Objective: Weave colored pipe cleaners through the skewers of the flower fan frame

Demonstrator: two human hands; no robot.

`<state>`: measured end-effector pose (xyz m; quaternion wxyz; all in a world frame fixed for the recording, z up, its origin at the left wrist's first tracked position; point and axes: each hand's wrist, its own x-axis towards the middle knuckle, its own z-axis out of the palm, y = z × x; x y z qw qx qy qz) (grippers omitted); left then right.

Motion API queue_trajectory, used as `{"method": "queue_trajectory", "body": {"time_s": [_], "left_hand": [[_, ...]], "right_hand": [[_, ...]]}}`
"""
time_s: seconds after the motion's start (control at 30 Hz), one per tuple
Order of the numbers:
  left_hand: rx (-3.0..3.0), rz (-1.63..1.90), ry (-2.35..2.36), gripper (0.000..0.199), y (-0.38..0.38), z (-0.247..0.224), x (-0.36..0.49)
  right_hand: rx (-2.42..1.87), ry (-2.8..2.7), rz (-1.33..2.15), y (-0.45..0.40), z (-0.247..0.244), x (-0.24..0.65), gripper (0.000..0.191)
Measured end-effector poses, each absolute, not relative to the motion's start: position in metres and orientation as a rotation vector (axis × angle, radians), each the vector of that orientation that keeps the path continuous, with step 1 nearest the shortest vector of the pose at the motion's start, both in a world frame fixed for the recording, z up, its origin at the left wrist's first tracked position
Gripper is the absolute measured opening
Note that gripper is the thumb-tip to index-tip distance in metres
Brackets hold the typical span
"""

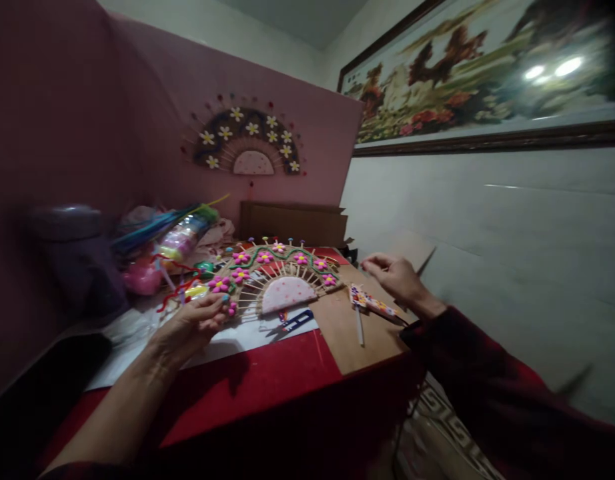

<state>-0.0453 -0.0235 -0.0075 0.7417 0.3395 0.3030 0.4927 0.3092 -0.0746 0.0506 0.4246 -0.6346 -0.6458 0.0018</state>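
Observation:
A decorated half-round fan point(275, 267), with pink flowers, a green wavy line, thin sticks and a pale spotted half-circle at its base, rests on the table. At its left end is my left hand point(197, 320), thumb and fingers pinched on a small blue-green piece point(225, 298). Whether this piece is joined to the fan I cannot tell. My right hand point(395, 277) is raised over the cardboard, fingertips pinched together; anything between them is too small to make out. Blue thread snips point(292, 325) lie just in front of the fan.
A flower-patterned glue gun point(375, 303) lies on brown cardboard point(345, 343) over the red table cover point(267, 367). Bagged craft supplies point(180, 240) and a dark lidded container point(77, 260) stand left. Another fan point(252, 143) hangs on the pink panel behind.

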Motion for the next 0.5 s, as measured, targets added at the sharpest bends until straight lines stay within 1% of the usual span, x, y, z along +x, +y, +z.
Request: {"method": "queue_trajectory", "body": {"time_s": [0.07,0.17,0.2,0.3,0.4,0.5], "left_hand": [[0.716,1.13,0.723,0.023,-0.023,-0.006,-0.043],[0.744,1.139,0.745,0.021,-0.021,-0.007,-0.043],[0.749,1.141,0.766,0.021,-0.02,-0.008,-0.043],[0.79,1.113,0.799,0.019,-0.017,-0.011,-0.044],[0.862,1.103,0.769,0.017,-0.018,-0.012,-0.044],[0.845,1.116,0.777,0.012,-0.021,-0.011,-0.042]], "right_hand": [[-1.789,-1.792,-0.081,-0.076,0.024,0.342,0.021],[-1.933,-1.97,-0.136,-0.075,-0.009,0.365,0.038],[-1.998,-1.975,-0.16,-0.074,-0.015,0.366,0.04],[-2.15,-2.015,-0.131,-0.07,-0.024,0.363,0.043],[-2.164,-2.025,-0.064,-0.067,-0.027,0.358,0.05],[-2.108,-1.911,-0.036,-0.071,-0.029,0.36,0.046]]}}
